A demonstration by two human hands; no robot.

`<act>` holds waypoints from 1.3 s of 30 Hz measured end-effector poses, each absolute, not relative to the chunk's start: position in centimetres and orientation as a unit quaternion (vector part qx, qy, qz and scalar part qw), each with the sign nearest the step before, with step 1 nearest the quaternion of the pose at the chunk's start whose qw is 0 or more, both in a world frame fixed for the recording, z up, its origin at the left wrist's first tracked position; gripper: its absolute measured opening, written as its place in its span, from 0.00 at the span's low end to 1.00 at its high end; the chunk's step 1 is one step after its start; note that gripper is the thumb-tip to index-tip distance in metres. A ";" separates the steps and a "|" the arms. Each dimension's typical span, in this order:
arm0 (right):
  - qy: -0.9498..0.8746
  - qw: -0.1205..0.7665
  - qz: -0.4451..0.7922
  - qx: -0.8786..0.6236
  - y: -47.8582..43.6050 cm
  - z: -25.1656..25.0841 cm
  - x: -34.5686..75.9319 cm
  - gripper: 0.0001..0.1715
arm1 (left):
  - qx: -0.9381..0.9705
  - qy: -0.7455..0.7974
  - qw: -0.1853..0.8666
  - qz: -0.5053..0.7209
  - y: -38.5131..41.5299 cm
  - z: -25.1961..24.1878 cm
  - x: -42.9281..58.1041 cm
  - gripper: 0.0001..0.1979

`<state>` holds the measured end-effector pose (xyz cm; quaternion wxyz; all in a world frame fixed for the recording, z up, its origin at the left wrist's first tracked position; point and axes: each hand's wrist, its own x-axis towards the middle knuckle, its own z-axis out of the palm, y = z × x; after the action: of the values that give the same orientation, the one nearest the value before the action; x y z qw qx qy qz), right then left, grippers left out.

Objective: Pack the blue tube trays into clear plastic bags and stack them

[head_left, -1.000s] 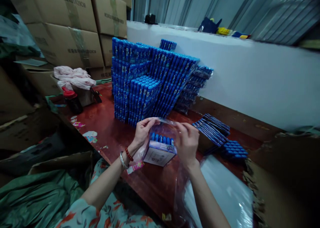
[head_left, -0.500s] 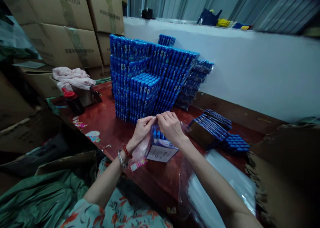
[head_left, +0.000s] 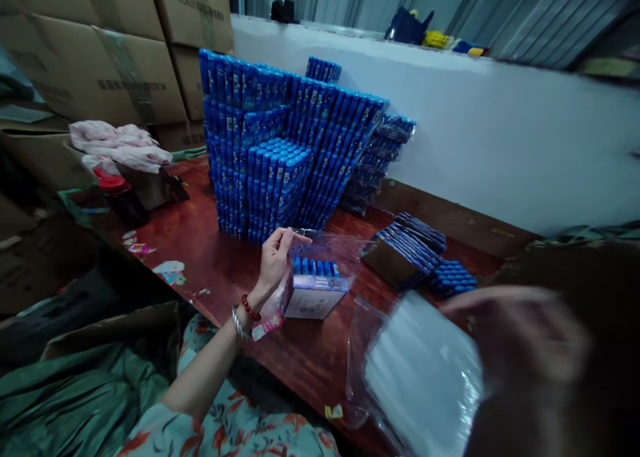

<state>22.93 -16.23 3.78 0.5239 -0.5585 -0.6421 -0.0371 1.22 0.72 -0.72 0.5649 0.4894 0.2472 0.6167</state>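
Our left hand (head_left: 274, 255) pinches the clear film (head_left: 340, 247) between thumb and fingers, likely to hold it up over the purple box (head_left: 315, 301), which sits near the worktop's (head_left: 295, 350) front edge, blue tops showing. Our right hand (head_left: 530, 340) is blurred; we cannot tell its grip. Beside it, the plastic stack (head_left: 425, 370) lies toward the right end; blue packs (head_left: 280, 190) stand towards the back edge, apparently packed tight for mutual support.

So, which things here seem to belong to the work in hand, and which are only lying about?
Seemingly in the job:
clear plastic bag, held by the left hand
purple-and-white box
stacked blue packs
clear plastic pile

Seemingly just lying about:
red-capped bottle
pale pink cloth
paper scraps
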 end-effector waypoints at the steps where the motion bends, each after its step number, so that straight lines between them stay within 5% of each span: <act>1: -0.665 0.496 -0.033 -0.557 -16.6 2.1 21.2 0.19 | 0.489 0.247 0.561 0.621 0.7 -0.7 1.4 0.14; 5: -0.761 0.303 -0.101 -0.564 -14.3 -4.8 14.4 0.39 | 0.499 0.247 0.549 0.624 -0.1 -0.2 1.2 0.14; 10: -0.707 0.237 -0.183 -0.640 -9.5 -9.1 11.6 0.33 | 0.578 0.254 0.520 0.575 -2.9 -0.9 0.4 0.15; 17: -0.722 0.334 -0.092 -0.598 -9.1 -9.6 13.4 0.30 | 0.669 0.249 0.459 0.528 -7.7 -5.8 0.3 0.16; 21: -0.669 0.505 0.100 -0.536 -9.9 -9.3 14.9 0.25 | 0.772 0.126 0.351 0.514 -8.0 -7.4 0.5 0.13; 27: -0.320 0.761 0.282 -0.489 -9.2 -6.5 16.0 0.17 | 0.854 0.059 0.184 0.483 -7.0 -8.4 0.6 0.13; 35: -0.468 0.605 0.183 -0.618 -7.0 -1.0 16.5 0.19 | 0.918 0.030 0.080 0.388 -6.5 -8.6 0.0 0.13; 39: -0.375 0.680 0.243 -0.582 -8.7 -3.9 17.6 0.23 | 0.927 0.064 0.073 0.361 -6.2 -9.1 -2.5 0.14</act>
<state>17.61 -8.70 -3.94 0.6798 -0.5816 -0.3748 0.2431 -2.48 -6.18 -9.14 0.0730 0.9275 0.0638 0.3611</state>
